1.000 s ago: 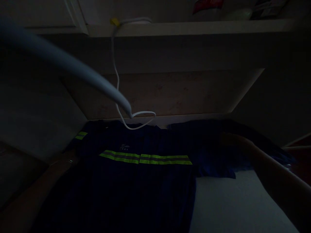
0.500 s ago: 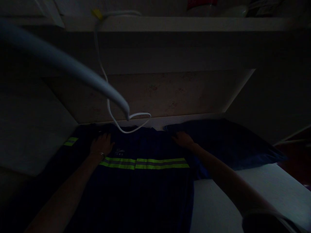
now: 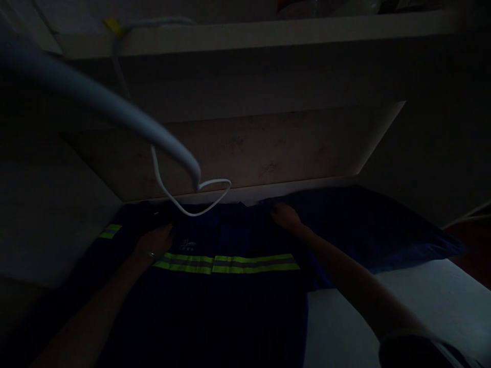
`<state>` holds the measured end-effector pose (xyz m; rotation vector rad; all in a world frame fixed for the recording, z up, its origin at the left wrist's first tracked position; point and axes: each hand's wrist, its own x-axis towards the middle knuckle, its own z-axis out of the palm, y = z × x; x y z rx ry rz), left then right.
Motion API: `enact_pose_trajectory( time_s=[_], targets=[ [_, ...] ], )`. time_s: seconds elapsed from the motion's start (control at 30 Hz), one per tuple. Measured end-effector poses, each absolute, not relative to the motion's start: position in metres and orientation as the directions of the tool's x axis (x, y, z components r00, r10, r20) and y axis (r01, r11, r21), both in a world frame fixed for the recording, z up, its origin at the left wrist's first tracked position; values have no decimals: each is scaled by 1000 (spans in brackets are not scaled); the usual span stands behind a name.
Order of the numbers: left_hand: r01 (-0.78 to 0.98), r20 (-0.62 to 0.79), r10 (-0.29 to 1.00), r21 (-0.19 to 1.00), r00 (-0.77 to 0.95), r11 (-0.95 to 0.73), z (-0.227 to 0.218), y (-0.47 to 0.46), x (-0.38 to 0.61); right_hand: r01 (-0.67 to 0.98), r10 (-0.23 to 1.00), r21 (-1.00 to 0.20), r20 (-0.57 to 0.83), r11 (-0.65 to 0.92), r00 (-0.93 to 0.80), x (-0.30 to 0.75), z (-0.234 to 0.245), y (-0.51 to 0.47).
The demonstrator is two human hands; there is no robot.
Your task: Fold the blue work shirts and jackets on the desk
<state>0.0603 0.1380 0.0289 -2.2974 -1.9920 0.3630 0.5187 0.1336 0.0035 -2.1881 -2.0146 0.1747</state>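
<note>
Lying front up on a white surface [image 3: 341, 327], the navy work jacket [image 3: 230, 317] extends toward us beyond the lower edge of view. Across its chest we see a yellow-green reflective stripe [image 3: 255, 264]. Our left hand [image 3: 158, 239], wearing a bracelet [image 3: 151, 254], rests on the chest beside a small white logo [image 3: 187, 245]; our right hand [image 3: 286, 217] appears curled near the shoulder. We cannot tell whether either hand grasps the cloth. Farther on, we observe a floral panel [image 3: 249, 148]; above it, a shelf [image 3: 249, 38] carries a yellow-tagged white cable [image 3: 164, 22].
</note>
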Motion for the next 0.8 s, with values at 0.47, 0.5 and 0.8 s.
enact_pose_trajectory(
  time_s=[0.47, 0.5, 0.8],
  targets=[
    [976, 113, 989, -207, 92, -67, 52, 147, 126, 972, 943, -155, 256, -178, 214, 543, 63, 152],
    [971, 126, 981, -206, 149, -121, 48, 132, 127, 969, 945, -207, 269, -134, 188, 541, 60, 137],
    [955, 95, 951, 10, 295, -297, 3, -99, 25, 488, 851, -823, -456, -290, -263, 520, 26, -148]
  ],
)
